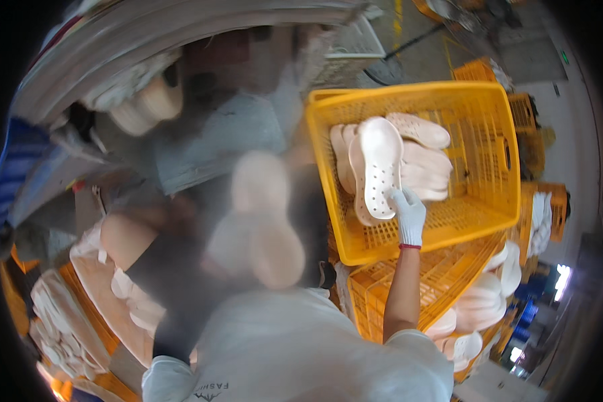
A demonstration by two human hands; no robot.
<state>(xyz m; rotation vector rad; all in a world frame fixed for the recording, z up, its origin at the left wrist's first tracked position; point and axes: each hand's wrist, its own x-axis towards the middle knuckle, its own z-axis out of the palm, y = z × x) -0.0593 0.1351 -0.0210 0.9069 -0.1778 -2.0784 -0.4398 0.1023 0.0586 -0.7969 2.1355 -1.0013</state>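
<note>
My right hand, in a white knitted glove with a red cuff, grips the lower end of a pale shoe insole with rows of small holes. That insole lies tilted over other insoles in a yellow plastic crate. Over my lap, my left hand is smeared by motion. It appears to hold pale insoles, blurred too, so their number is unclear. Its fingers do not show distinctly.
Beneath the yellow crate stands another orange-yellow crate, with more insoles beside it. At lower left, a container holds pale pieces. A grey sheet-like surface lies ahead of my lap. A white basket stands beyond.
</note>
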